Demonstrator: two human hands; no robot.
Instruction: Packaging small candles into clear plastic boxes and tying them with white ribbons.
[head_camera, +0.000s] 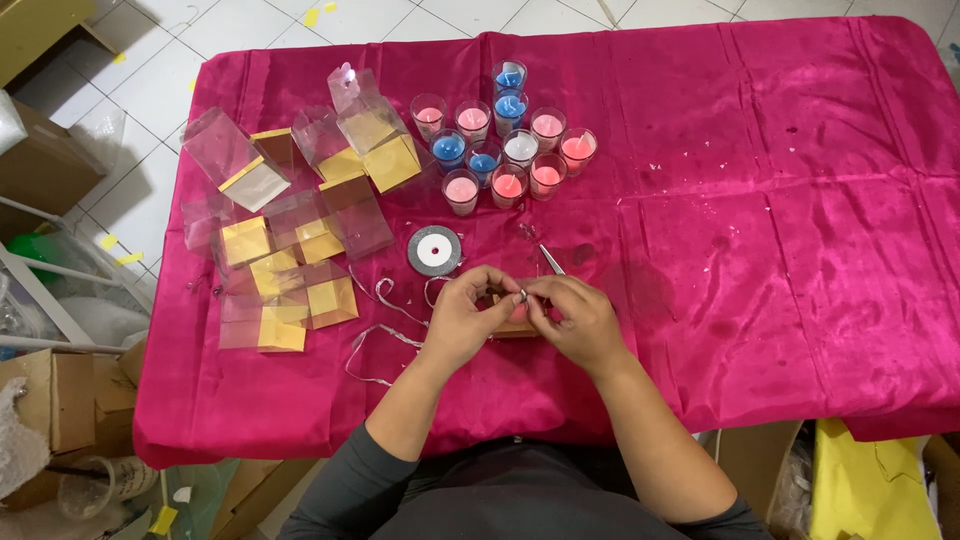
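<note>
Work in hand: silver ribbon (522, 296) being tied on small box (516, 326) at near table edge, box mostly hidden under hands. Judged early: eleven glass candles (505, 140) unboxed at table middle, clear boxes with gold bases (300, 235) empty at left.

Left hand (462, 318): fingers curled, thumb and forefinger pinching ribbon. Right hand (577, 322): fingertips pressed together on same ribbon. Ribbon spool (434, 250) and scissors (552, 260) just beyond hands.

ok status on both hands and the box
Left hand and right hand pinching thin silver ribbon over small clear gold-based box. Silver ribbon spool nearby; nothing blocking.
</note>
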